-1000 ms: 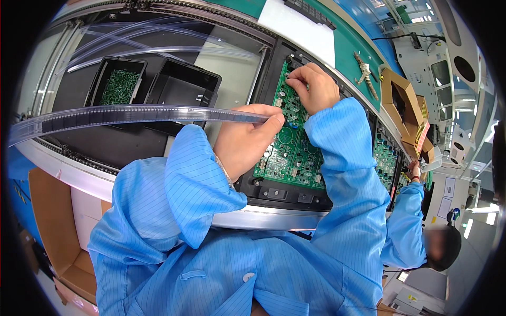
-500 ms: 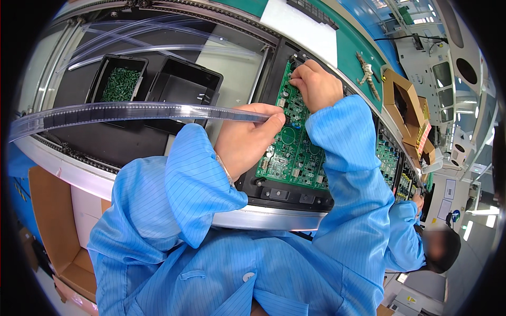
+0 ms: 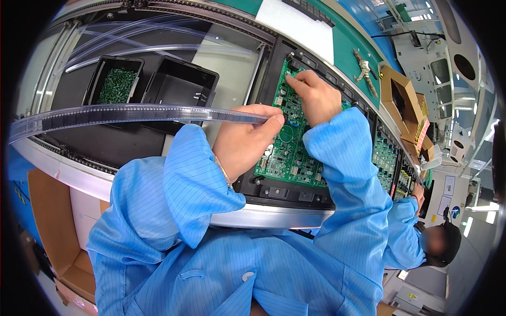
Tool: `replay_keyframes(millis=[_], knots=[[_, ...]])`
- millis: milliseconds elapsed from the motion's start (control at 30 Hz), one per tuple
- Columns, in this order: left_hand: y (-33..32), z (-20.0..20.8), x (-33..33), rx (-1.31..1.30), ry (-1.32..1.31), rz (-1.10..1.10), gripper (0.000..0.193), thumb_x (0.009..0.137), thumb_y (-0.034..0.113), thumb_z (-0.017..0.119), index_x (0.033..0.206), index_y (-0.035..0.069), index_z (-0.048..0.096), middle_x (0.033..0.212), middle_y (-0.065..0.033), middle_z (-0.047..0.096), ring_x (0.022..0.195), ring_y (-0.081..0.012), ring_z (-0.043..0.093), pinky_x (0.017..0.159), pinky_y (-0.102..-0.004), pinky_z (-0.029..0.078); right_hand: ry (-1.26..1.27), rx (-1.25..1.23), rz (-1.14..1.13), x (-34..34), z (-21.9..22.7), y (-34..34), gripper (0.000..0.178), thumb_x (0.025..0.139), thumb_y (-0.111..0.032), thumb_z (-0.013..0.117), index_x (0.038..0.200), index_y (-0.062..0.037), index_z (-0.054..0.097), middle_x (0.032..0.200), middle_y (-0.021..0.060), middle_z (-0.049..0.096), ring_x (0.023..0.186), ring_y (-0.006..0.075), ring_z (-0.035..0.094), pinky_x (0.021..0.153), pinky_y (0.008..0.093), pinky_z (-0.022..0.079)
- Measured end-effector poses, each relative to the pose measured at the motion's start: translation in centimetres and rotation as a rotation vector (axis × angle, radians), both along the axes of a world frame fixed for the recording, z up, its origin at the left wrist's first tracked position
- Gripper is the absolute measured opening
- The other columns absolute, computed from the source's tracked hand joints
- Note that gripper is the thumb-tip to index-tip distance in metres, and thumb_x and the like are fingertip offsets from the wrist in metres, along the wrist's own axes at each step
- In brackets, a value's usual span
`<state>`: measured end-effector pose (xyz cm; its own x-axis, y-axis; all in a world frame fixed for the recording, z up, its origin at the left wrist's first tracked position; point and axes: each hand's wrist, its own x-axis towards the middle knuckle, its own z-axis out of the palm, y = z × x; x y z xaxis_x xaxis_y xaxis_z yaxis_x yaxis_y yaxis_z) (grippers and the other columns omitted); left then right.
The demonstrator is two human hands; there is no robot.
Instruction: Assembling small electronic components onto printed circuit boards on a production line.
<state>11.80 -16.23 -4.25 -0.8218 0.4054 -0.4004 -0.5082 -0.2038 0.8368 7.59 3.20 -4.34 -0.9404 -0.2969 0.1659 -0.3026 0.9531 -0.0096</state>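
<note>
Head view, fisheye (left of a pair), looks down from close above left hand (image 3: 245,139) and right hand (image 3: 318,99).

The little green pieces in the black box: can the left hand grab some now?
Probably not without letting go: the left hand holds the clear tube, though the green pieces look uncovered.

A blue coat (image 3: 174,295) with fine dark stripes is worn, its loose sleeves (image 3: 197,184) creased. A pale round button (image 3: 247,276) is set at lower centre; the left wrist (image 3: 230,164) is circled by a thin bracelet (image 3: 222,168).
</note>
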Motion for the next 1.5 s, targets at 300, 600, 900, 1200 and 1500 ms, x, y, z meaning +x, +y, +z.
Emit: replay_keyframes(millis=[300,600,900,1200,1500], knots=[[0.2,0.3,0.2,-0.002,-0.014,-0.016,0.027,0.087,0.013,0.06,0.106,-0.005,0.06,0.096,-0.0161,0.063,0.087,-0.0186,0.062,0.071,-0.0246,0.052,0.04,-0.2,0.077,0.6,0.6,3.0,0.032,0.078,0.004,0.055,0.104,-0.0094,0.065,0.095,0.0002,0.062,0.082,0.0197,0.058,0.068,0.028,0.046],[0.0,0.6,0.4,-0.032,-0.018,-0.041,0.026,0.087,0.012,0.06,0.107,-0.005,0.059,0.098,-0.0164,0.063,0.089,-0.0195,0.062,0.072,-0.0253,0.052,-0.044,-0.228,-0.072,4.9,-0.1,5.5,0.045,0.079,0.006,0.051,0.123,-0.0055,0.05,0.113,0.0064,0.061,0.087,0.0213,0.059,0.075,0.0286,0.047],[-0.5,0.8,0.5,0.012,0.013,0.005,0.025,0.086,0.011,0.061,0.105,-0.005,0.061,0.094,-0.0139,0.065,0.086,-0.0172,0.062,0.069,-0.0246,0.052,0.066,-0.394,-0.231,7.8,1.1,9.1,0.041,0.084,0.001,0.051,0.124,-0.0056,0.047,0.11,0.0096,0.063,0.092,0.024,0.061,0.076,0.0312,0.049],[0.4,1.3,2.1,0.018,0.123,-0.133,0.026,0.086,0.012,0.062,0.106,-0.004,0.062,0.096,-0.0133,0.065,0.087,-0.0164,0.062,0.069,-0.0239,0.053,-0.097,0.065,-0.979,18.3,-1.2,15.5,0.047,0.091,-0.035,0.048,0.13,-0.01,0.039,0.082,0.0175,0.066,0.069,0.0402,0.062,0.059,0.0458,0.046],[9.4,3.2,6.3,-0.044,0.185,-0.24,0.026,0.086,0.013,0.062,0.106,-0.003,0.062,0.099,-0.0151,0.064,0.089,-0.0186,0.062,0.072,-0.0249,0.053,-0.107,-0.055,-0.792,18.1,-0.1,15.7,0.057,0.09,-0.041,0.048,0.136,-0.0119,0.032,0.077,0.0177,0.065,0.063,0.0415,0.06,0.056,0.0474,0.044]])
